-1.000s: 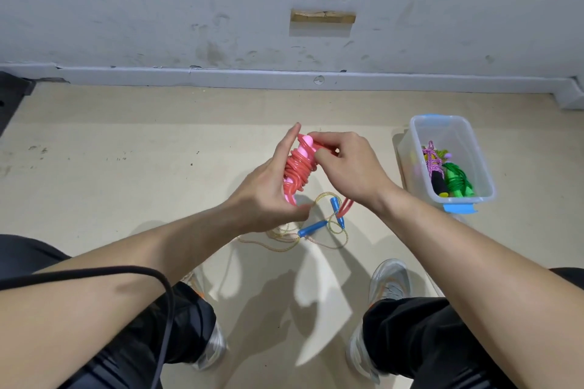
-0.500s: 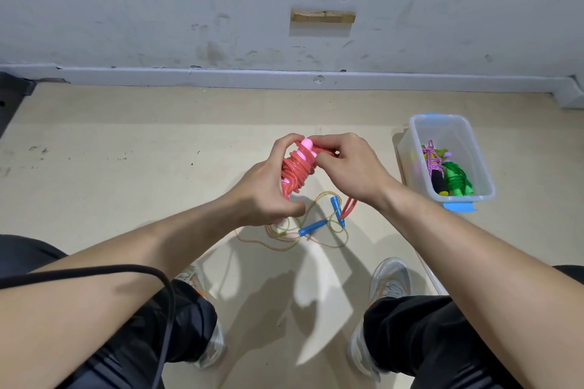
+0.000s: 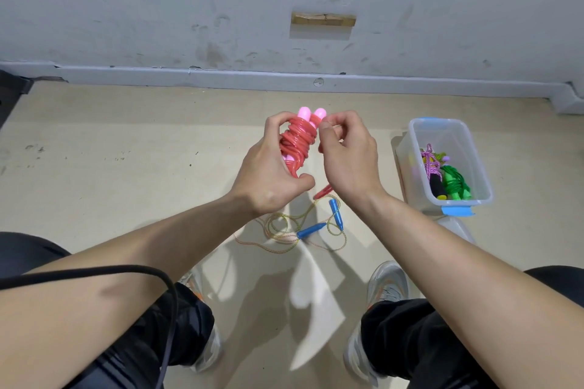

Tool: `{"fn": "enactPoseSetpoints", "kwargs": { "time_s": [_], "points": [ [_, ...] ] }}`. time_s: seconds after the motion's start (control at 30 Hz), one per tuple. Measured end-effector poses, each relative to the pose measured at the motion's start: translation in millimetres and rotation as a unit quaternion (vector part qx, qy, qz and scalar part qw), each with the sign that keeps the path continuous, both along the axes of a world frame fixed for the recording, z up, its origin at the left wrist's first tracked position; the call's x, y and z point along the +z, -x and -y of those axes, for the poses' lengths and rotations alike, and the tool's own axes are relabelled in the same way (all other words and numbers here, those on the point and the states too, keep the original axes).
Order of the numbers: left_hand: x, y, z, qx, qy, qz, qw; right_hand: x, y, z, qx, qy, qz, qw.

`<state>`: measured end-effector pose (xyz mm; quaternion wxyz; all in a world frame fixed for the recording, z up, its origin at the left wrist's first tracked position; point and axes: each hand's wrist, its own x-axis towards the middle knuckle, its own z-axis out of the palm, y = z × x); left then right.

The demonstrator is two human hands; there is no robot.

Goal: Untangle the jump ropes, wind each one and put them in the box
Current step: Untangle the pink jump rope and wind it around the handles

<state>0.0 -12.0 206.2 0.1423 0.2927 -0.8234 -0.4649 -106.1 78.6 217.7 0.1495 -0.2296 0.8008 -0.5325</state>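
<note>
Centrally, both bare forearms rise from the lower corners and meet at mid-frame above the beige floor (image 3: 126, 167). Left hand (image 3: 268, 174): its back faces the camera and its fingers curl round a wound red plastic jump rope with pink handles (image 3: 298, 142). The thumb presses across the bundle's lower end, and the two handle tips stand upright above the fingers. Right hand (image 3: 347, 161): just beside the bundle, fingers curled, thumb and forefinger pinching a strand of the same red cord near the handle tips. A loop of that cord shows under the wrist. Below the hands, a thin yellow jump rope with blue handles (image 3: 311, 229) lies loose on the floor. At right, a clear plastic box (image 3: 414, 148) holds a purple wound rope (image 3: 428, 164) and a green wound rope (image 3: 455, 181).
</note>
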Motion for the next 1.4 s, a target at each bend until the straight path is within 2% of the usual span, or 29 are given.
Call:
{"fn": "enactPoseSetpoints", "kwargs": {
  "time_s": [0.17,0.4,0.5,0.57,0.67,0.8,0.87,1.0,1.07,1.17,1.27,1.4],
  "points": [
    [-1.7,0.4,5.1,0.009,-0.002,-0.006,1.0,-3.4,0.4,0.4,0.033,-0.011,-0.027,0.999],
    [-12.1,0.3,12.9,0.008,0.001,0.02,1.0,-7.4,-11.8,-4.5,0.102,-0.134,-0.12,0.978],
    [-17.0,1.8,14.5,0.006,-0.016,0.038,0.999,-12.5,-17.5,-4.8,0.118,-0.149,-0.137,0.972],
    [-17.2,3.5,15.2,0.008,-0.067,0.035,0.997,-15.2,-17.4,-4.7,0.113,-0.143,-0.134,0.974],
    [-16.5,5.9,17.8,-0.004,-0.235,0.022,0.972,-19.3,-15.7,-5.8,0.115,-0.127,-0.07,0.983],
    [-12.8,6.2,28.2,0.019,-0.378,0.066,0.923,-21.0,-11.3,-4.5,0.133,-0.084,0.065,0.985],
    [-6.3,7.3,36.6,-0.01,-0.442,0.055,0.895,-17.6,-7.7,-1.4,0.117,-0.049,0.116,0.985],
    [4.7,4.8,54.3,-0.063,-0.586,0.02,0.808,-7.5,-4.0,-0.4,0.085,0.033,0.238,0.967],
    [4.1,2.6,63.1,-0.08,-0.615,-0.007,0.784,-2.2,0.4,-0.4,0.072,0.065,0.295,0.951],
    [8.2,1.8,66.0,-0.054,-0.597,-0.033,0.8,3.2,6.7,-0.6,0.043,0.103,0.353,0.929],
    [10.3,4.3,62.4,0.016,-0.562,-0.067,0.824,5.9,5.8,-0.6,0.031,0.131,0.392,0.91],
    [11.2,3.6,57.6,0.096,-0.54,-0.08,0.833,9.5,-0.1,-3.0,0.058,0.108,0.408,0.905]
  ]
}}
